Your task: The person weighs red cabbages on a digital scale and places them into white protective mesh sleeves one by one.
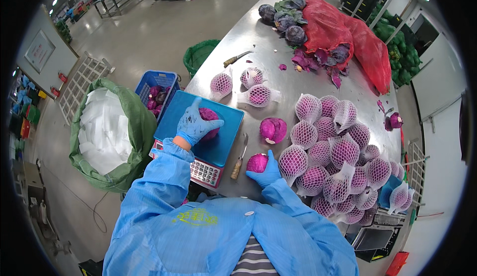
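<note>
My left hand (195, 122), in a stained blue glove, is at a red cabbage (209, 123) on the blue pan of a digital scale (223, 142), thumb and fingers around its near side. On the metal table, my gloved right hand (267, 172) holds a smaller red cabbage (257, 163). Just beyond it sits another peeled red cabbage (273, 130). A knife with a wooden handle (236, 168) lies between the scale and my right hand. To the right, many red cabbages in white foam nets (319, 153) are piled up.
A green sack of white foam nets (104, 130) and a blue crate (160, 75) of cabbages stand left. Farther up the table lie netted cabbages (259, 95), a curved knife (237, 58), unpeeled cabbages (295, 35) and a red mesh sack (328, 26). A green basket (199, 54) stands beyond the table's left edge.
</note>
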Demonstrator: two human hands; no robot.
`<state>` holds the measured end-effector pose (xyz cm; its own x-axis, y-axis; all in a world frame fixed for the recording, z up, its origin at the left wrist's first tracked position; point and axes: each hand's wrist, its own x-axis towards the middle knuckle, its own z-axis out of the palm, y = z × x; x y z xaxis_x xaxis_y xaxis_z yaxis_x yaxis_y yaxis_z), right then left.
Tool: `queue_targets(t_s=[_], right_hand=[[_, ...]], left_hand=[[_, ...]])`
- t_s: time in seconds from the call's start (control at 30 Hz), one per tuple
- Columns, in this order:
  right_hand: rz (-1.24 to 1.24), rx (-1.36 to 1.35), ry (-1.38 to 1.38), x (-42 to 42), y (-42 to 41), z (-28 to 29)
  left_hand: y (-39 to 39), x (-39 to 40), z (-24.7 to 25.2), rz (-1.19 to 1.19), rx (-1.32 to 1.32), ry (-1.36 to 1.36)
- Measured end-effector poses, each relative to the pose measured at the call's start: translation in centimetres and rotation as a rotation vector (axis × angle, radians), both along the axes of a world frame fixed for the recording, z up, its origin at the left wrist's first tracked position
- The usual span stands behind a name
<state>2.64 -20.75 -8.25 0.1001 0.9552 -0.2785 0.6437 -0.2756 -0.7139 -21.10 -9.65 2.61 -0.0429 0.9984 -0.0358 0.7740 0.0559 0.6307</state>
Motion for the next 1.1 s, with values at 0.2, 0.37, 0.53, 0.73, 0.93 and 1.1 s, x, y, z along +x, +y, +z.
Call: queue_targets(t_s=[0.2, 0.37, 0.53, 0.73, 0.93, 1.1], right_hand=[[0.035, 0.162, -0.240, 0.3, 0.0, -0.5], [0.123, 0.183, -0.265, 0.9, 0.0, -1.4], [0.129, 0.066, -0.239, 0.7, 0.8, 1.6], [0.120, 0.165, -0.178, 1.4, 0.1, -1.1], [0.165, 0.109, -0.222, 0.4, 0.3, 0.3], [0.228, -0.016, -0.374, 0.4, 0.4, 1.3]], left_hand=[[-0.4, -3.0, -1.0, -0.151, 0.070, -0.400], [-1.8, -5.0, -3.4, 0.079, -0.199, -1.674], [-2.2, -4.0, -3.2, -0.055, -0.227, -2.157], [-2.7, -2.6, -0.9, -0.141, -0.215, -2.249], [-2.6, -2.9, -2.5, -0.271, -0.434, -2.275], [-2.1, -2.1, -3.0, -0.327, -0.642, -2.577]])
